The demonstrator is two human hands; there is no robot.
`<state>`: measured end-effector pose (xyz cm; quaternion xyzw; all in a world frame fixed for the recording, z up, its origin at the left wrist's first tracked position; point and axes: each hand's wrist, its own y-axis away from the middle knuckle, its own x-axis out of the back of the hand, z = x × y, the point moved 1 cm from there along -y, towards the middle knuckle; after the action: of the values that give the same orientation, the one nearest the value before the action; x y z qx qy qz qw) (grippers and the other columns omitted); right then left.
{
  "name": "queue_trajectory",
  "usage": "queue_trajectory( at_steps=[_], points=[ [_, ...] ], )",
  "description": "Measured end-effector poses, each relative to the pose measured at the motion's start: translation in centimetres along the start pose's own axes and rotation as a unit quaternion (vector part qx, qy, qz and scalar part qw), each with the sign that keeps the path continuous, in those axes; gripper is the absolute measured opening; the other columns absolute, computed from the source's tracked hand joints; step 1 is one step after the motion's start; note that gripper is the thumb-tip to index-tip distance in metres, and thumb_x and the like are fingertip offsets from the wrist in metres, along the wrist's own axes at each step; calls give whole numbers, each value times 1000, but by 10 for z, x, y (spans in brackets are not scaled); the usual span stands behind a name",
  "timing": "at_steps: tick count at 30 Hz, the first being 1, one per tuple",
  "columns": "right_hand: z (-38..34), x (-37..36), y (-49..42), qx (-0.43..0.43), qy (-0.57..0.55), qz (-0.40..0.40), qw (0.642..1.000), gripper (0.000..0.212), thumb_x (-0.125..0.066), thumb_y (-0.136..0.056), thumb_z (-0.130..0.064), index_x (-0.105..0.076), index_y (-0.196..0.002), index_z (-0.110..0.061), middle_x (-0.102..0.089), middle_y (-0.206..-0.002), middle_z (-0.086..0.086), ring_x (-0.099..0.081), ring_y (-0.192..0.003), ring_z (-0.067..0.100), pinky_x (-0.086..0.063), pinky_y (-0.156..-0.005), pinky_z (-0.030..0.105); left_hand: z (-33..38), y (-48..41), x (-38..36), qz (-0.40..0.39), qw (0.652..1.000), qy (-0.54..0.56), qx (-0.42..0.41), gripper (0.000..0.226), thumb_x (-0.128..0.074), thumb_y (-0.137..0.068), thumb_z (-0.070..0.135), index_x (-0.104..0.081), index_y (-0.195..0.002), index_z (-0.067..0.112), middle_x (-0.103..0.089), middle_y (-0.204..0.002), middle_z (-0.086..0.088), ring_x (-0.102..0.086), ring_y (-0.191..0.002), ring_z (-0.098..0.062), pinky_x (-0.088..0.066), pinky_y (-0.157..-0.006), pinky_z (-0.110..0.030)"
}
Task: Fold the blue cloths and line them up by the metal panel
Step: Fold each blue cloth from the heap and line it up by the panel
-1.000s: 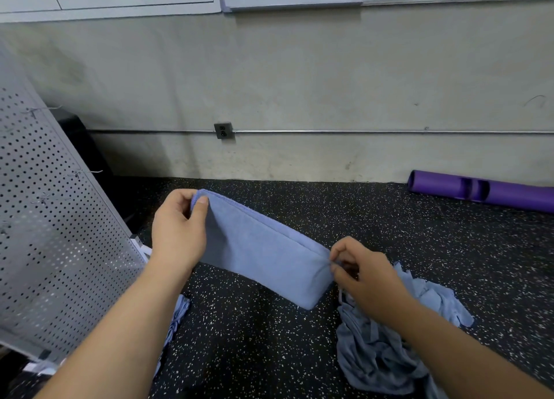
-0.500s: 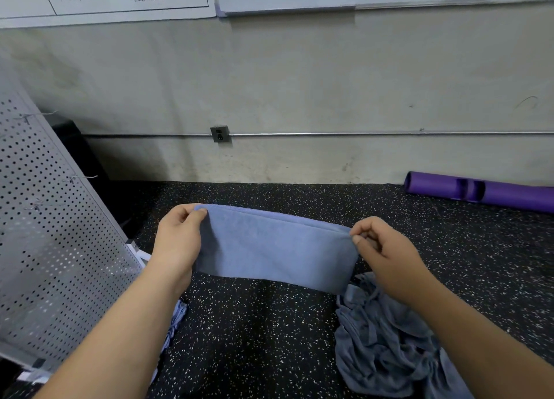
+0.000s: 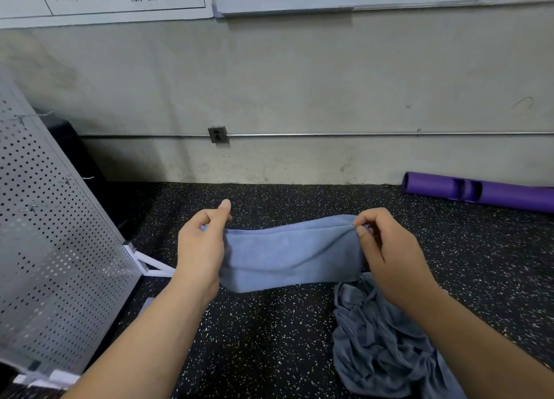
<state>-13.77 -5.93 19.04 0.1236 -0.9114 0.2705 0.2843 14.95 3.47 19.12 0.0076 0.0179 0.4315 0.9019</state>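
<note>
The big metal panel (image 3: 54, 249) with all its little holes leans up on my left. My folded cloths must go in a row beside it. The pile of blue cloths (image 3: 380, 347) lies in a messy heap on the floor by my right arm. It is close, so I can grab the next one.

The blue cloth (image 3: 287, 255) I am folding hangs in the air in front of me, between the panel and the pile. It is doubled into a long strip. I hold it up by its top edge so it hangs straight and the edges meet. My left hand (image 3: 201, 249) grips the left end with curled fingers. My right hand (image 3: 389, 255) pinches the top right corner between thumb and fingertips. I think the next fold brings the two ends together.

The black speckled floor (image 3: 269, 338) is all around. A purple tube (image 3: 479, 192) lies by the wall, far to the right and well out of my way. The white foot (image 3: 150, 267) of the panel sticks out near the spot for the row. I think I must set the cloth beside it, not on it. My left arm hides part of that spot. A small grey socket (image 3: 217, 134) sits on the wall.
</note>
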Motion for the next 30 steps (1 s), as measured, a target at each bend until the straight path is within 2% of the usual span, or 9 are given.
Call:
queue_trajectory(
  at_steps=[3,6,9,12,16,19,23,28,30],
  points=[
    [3,0,0,-14,-6,12,1000,20,-54,-109,-18,-56,-105,-37,-58,-73,-8,-54,-66,6,-39,-60,15,-2,1,-2,53,998,9,-17,38,-74,-98,45,-64,-80,14,-48,-66,5,-40,-53,1,-34,-66,-29],
    [3,0,0,-17,-10,14,1000,20,-55,-108,-18,-57,-104,-37,-57,-70,-7,-54,-63,7,-39,-59,16,-2,-3,3,70,993,-56,-81,30,-73,-99,43,-69,-82,19,-68,-80,7,-53,-62,8,-41,-72,-20],
    [-4,-1,1,9,-3,-7,1000,21,-58,-108,-17,-58,-102,-37,-57,-70,-9,-53,-63,7,-40,-58,15,4,4,2,-23,956,-211,-203,7,-73,-99,39,-76,-100,33,-74,-100,12,-64,-90,7,-46,-83,-15],
    [-14,-3,5,41,2,-47,998,20,-59,-107,-14,-62,-103,-34,-61,-85,-29,-59,-73,0,-41,-64,10,4,20,-7,-175,905,-275,-274,22,-71,-100,39,-76,-120,35,-70,-119,24,-64,-114,6,-49,-104,-25],
    [-23,-10,11,82,-3,-86,993,27,-62,-105,-10,-63,-106,-37,-66,-101,-25,-65,-94,2,-42,-76,9,-6,38,-22,-327,889,-233,-222,28,-72,-102,34,-75,-130,31,-73,-127,24,-64,-123,4,-51,-112,-38],
    [-27,-18,16,96,-28,-106,989,33,-64,-103,-5,-63,-106,-39,-67,-101,-24,-66,-93,3,-43,-76,9,-13,47,-32,-388,880,-195,-191,26,-71,-103,24,-76,-129,24,-78,-120,14,-72,-116,-6,-55,-107,-43],
    [-28,-22,20,92,-42,-114,988,36,-66,-102,-5,-64,-105,-40,-67,-100,-28,-66,-94,3,-43,-77,9,-24,49,-35,-371,898,-174,-162,13,-74,-101,23,-81,-112,25,-81,-100,4,-76,-97,-23,-58,-95,-53],
    [-20,-25,20,61,-24,-85,994,21,-73,-99,-19,-68,-107,-37,-67,-101,-22,-66,-97,4,-47,-80,11,-29,45,-36,-361,913,-133,-138,8,-78,-98,20,-82,-104,16,-81,-97,-6,-75,-96,-37,-59,-91,-57],
    [-20,-24,19,59,-31,-63,996,17,-76,-96,-20,-69,-100,-35,-67,-100,-19,-66,-96,7,-47,-79,12,-31,45,-36,-360,917,-118,-123,10,-79,-96,21,-82,-103,14,-81,-97,-11,-75,-96,-39,-59,-92,-59]
  ],
)
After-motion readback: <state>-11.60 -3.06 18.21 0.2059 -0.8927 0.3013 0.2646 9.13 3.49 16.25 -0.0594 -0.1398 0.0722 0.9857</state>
